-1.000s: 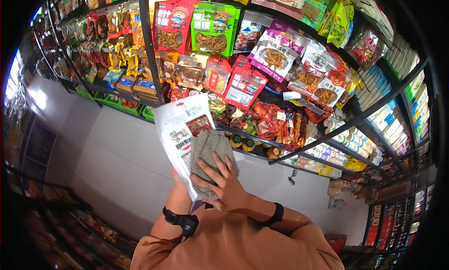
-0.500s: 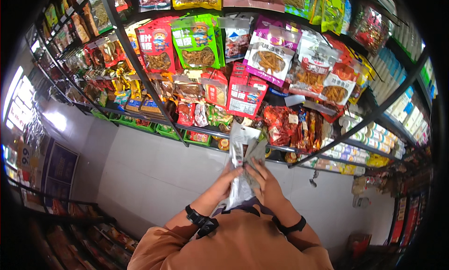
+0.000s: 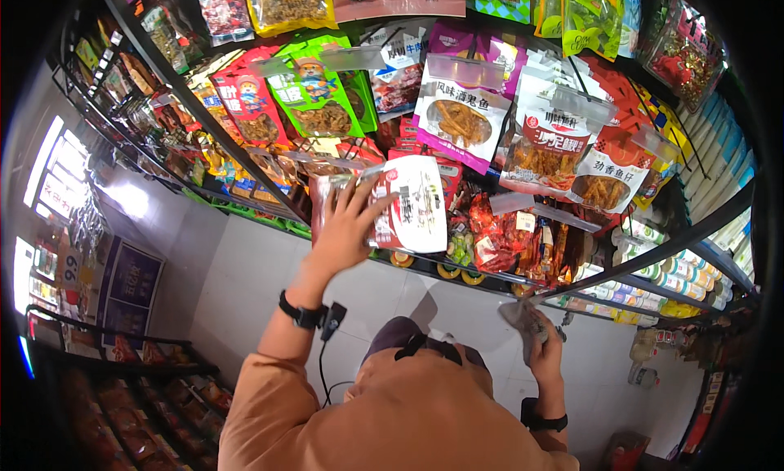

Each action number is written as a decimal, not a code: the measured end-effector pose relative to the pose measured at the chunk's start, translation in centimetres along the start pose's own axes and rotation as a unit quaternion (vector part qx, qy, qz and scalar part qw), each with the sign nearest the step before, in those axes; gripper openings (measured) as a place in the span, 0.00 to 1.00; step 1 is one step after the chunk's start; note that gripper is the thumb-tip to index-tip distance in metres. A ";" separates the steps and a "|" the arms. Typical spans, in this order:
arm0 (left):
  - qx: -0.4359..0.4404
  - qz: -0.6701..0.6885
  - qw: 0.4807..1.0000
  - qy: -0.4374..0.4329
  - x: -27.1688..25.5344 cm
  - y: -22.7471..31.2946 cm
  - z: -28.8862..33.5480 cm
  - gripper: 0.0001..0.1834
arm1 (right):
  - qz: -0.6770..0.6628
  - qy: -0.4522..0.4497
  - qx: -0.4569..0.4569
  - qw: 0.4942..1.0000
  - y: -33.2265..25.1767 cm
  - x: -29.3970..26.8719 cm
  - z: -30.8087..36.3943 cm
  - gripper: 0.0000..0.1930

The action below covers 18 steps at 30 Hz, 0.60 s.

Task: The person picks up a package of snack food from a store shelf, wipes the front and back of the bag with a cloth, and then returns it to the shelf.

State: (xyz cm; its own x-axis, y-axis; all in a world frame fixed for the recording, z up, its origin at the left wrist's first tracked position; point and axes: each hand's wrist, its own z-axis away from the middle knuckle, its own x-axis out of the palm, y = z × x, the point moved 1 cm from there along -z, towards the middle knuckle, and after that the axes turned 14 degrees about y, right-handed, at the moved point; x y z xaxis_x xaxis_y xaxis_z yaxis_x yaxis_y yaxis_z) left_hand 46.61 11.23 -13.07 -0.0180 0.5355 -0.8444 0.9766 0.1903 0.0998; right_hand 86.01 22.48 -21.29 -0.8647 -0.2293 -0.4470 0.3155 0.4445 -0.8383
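1. Edges and room. The front edge of the rack [image 3: 490, 284] crosses the view below the hanging packets. A black post [image 3: 245, 147] slants down to the left of the handled pouch, and a black bar [image 3: 653, 257] rises to the right. Pale floor [image 3: 233, 263] shows between the rack and the person, and left of the left forearm.

2. The pouch [image 3: 418, 206]. A flat, glossy packet turned sideways: white at its right end, dark red toward the left, with dark print and rounded right corners.

3. The cloth [image 3: 514, 314]. Grey, crumpled, narrowing toward the rack.

4. Position relative to the hands. The pouch lies beneath the spread fingers of the left hand [image 3: 347, 226], before the lower packets; whether the thumb pinches it, or the shelf supports it, cannot be told. The right hand [image 3: 545, 348], well apart from the left and from the pouch, is closed around the cloth near the bar's lower end.
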 end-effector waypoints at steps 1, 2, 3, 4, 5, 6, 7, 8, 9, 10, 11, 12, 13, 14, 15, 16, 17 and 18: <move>0.002 0.044 0.999 -0.013 0.4 -0.7 -1.5 0.49 | -0.042 0.010 0.012 0.999 0.7 0.0 -0.5 0.22; 0.019 0.040 0.998 -0.037 0.8 -1.5 -2.7 0.49 | -0.034 0.021 0.005 0.999 0.9 -0.3 -0.8 0.22; 0.036 0.036 0.997 -0.059 1.3 -2.4 -3.9 0.50 | -0.026 0.032 -0.002 0.999 0.9 -0.3 -1.4 0.22; 0.058 0.048 0.995 -0.068 2.2 -3.7 -5.0 0.50 | -0.022 0.035 0.001 0.999 0.9 0.0 -1.8 0.22; 0.082 0.061 0.992 -0.076 3.4 -5.0 -6.1 0.50 | -0.021 0.054 0.003 0.998 0.8 0.4 -2.2 0.23; 0.096 0.048 0.991 -0.084 4.4 -6.5 -7.0 0.49 | -0.021 0.072 0.007 0.997 0.5 1.1 -2.3 0.23; 0.078 0.049 0.989 -0.117 4.9 -7.0 -8.3 0.47 | -0.014 0.080 0.014 0.997 0.3 1.8 -2.3 0.23; 0.070 0.051 0.987 -0.132 5.6 -7.8 -9.3 0.47 | -0.002 0.099 0.006 0.995 0.0 2.8 -2.2 0.23; 0.060 0.051 0.986 -0.146 6.2 -8.6 -10.2 0.46 | 0.010 0.115 -0.005 0.993 -0.4 3.7 -2.2 0.23; 0.079 0.043 0.984 -0.156 7.1 -9.9 -11.0 0.45 | 0.018 0.109 0.004 0.994 -1.1 4.7 -2.1 0.23; 0.090 0.055 0.981 -0.162 7.7 -10.9 -11.6 0.46 | 0.002 0.110 0.010 0.994 -1.3 5.8 -1.9 0.22; 0.089 0.072 0.980 -0.160 8.3 -11.3 -12.2 0.46 | 0.035 0.100 0.001 0.994 -1.8 6.5 -1.8 0.22; 0.088 0.090 0.980 -0.158 8.9 -11.6 -12.8 0.47 | 0.067 0.089 -0.008 0.994 -2.3 7.1 -1.7 0.21; 0.076 0.113 0.976 -0.172 9.2 -12.0 -13.2 0.48 | 0.079 0.081 -0.013 0.994 -2.5 7.6 -1.6 0.22; 0.098 0.058 0.977 -0.180 9.2 -12.0 -13.7 0.48 | 0.085 0.084 -0.005 0.993 -2.3 8.1 -1.2 0.22; 0.105 0.061 0.975 -0.188 9.6 -12.2 -13.8 0.48 | 0.092 0.088 -0.008 0.992 -1.8 8.6 -0.8 0.23; 0.112 0.062 0.972 -0.195 9.9 -12.4 -13.9 0.48 | 0.098 0.091 -0.012 0.991 -1.7 9.0 -0.4 0.24; 0.119 0.066 0.971 -0.198 10.2 -12.5 -13.9 0.48 | 0.105 0.095 0.013 0.990 -2.3 9.5 -0.4 0.27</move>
State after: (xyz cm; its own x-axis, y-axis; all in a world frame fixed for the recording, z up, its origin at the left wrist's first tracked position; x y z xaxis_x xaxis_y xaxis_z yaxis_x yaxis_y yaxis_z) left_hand 31.20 25.79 -15.65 0.1484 0.1748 -0.9734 0.9875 -0.0793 0.1363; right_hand 76.91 19.63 -23.49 -0.8357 0.0349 -0.5481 0.5049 0.4417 -0.7416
